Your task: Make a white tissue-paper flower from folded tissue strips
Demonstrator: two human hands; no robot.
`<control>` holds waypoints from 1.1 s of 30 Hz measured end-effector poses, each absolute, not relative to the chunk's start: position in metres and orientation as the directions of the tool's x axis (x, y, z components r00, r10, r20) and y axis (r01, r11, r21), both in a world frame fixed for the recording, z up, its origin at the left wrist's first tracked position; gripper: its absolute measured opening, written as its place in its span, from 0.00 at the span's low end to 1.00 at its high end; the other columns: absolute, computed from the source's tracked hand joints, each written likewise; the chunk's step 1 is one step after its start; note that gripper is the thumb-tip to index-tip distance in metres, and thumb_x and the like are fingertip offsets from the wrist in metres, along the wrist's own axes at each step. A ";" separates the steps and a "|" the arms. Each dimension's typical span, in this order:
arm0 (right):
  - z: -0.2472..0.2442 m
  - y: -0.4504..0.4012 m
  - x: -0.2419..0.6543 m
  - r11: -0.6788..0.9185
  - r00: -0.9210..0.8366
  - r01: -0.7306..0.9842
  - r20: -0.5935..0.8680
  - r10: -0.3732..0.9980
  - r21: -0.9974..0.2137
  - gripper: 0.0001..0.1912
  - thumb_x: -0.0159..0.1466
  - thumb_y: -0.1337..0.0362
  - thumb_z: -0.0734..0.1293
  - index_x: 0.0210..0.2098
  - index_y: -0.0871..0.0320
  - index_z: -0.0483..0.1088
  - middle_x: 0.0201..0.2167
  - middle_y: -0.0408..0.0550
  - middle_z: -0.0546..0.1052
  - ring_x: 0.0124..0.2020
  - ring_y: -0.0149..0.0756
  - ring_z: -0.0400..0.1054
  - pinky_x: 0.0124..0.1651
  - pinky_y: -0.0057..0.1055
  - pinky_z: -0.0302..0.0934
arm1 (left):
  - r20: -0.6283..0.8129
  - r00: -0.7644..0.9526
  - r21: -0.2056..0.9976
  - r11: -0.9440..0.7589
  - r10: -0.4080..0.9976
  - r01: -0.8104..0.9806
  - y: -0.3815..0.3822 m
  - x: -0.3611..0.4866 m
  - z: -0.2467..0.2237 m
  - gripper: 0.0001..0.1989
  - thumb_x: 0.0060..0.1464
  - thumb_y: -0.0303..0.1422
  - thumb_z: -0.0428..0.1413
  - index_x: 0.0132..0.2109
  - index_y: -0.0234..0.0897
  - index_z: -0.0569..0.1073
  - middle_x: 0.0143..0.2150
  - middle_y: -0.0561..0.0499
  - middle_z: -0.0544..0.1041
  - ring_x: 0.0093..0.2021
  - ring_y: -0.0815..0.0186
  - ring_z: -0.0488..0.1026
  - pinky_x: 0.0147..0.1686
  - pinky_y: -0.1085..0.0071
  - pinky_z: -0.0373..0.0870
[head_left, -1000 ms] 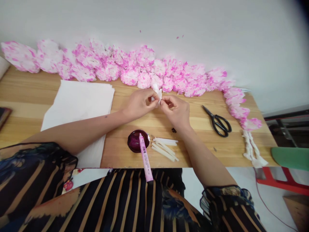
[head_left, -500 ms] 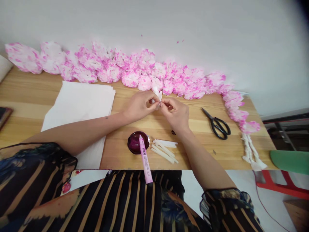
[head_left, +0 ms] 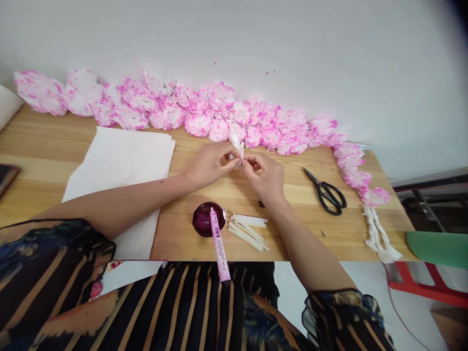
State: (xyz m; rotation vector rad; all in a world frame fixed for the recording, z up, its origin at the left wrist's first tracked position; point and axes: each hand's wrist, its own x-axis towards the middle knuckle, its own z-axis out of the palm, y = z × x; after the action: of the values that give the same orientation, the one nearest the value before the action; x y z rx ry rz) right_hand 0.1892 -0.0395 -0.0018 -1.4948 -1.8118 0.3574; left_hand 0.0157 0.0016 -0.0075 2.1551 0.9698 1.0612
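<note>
Over the middle of the table, my left hand [head_left: 214, 162] pinches a small piece of white tissue paper [head_left: 237, 143] that sticks up above the fingers. My right hand [head_left: 266, 174] meets it fingertip to fingertip, pinching the lower end of the same tissue paper. Its bottom part is hidden by my fingers. Behind both hands runs a long row of pink and white paper flowers [head_left: 197, 125]. Below them, a pink marker [head_left: 220, 251] leans with its tip on a dark dish [head_left: 200, 220] of purple-red content. Several off-white sticks [head_left: 246, 233] lie to the dish's right.
A stack of white paper sheets [head_left: 124, 153] lies left, partly under my left forearm. Black-handled scissors [head_left: 327, 192] rest to the right. Twisted white paper strands [head_left: 376, 234] hang near the right corner. A wall stands behind the wooden table [head_left: 44, 141]. Beside the table is a green object [head_left: 437, 248].
The view has shifted slightly, so everything sits a little lower. Both hands keep their pinch on the tissue paper, with hardly any visible movement.
</note>
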 end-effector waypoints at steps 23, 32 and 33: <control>-0.001 -0.032 0.193 0.159 0.067 0.469 0.214 0.975 -0.869 0.09 0.58 0.59 0.67 0.32 0.57 0.77 0.27 0.42 0.79 0.25 0.30 0.67 0.31 0.28 0.61 | 0.358 0.373 0.836 -0.472 0.856 0.279 0.003 0.017 -0.006 0.05 0.56 0.30 0.55 0.33 0.35 0.73 0.32 0.52 0.78 0.31 0.70 0.72 0.33 0.74 0.66; 0.007 -0.033 0.194 0.174 0.032 0.454 0.211 0.977 -0.874 0.13 0.61 0.53 0.66 0.33 0.56 0.76 0.29 0.44 0.80 0.29 0.33 0.71 0.34 0.30 0.65 | 0.377 0.428 0.815 -0.514 0.822 0.269 0.001 0.016 -0.002 0.05 0.56 0.30 0.55 0.32 0.35 0.74 0.32 0.52 0.79 0.33 0.69 0.73 0.35 0.73 0.67; 0.007 -0.035 0.193 0.196 0.034 0.511 0.248 0.968 -0.837 0.12 0.61 0.54 0.67 0.34 0.56 0.76 0.29 0.44 0.80 0.29 0.33 0.71 0.34 0.30 0.64 | 0.390 0.434 0.801 -0.532 0.812 0.276 0.001 0.016 -0.002 0.06 0.56 0.30 0.56 0.31 0.35 0.74 0.32 0.52 0.79 0.33 0.69 0.73 0.36 0.73 0.67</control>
State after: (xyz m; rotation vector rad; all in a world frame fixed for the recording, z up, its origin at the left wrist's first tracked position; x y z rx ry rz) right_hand 0.1931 -0.0347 0.0070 -1.4356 -1.6018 0.6621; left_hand 0.0161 0.0011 -0.0017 2.0305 0.9122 1.0461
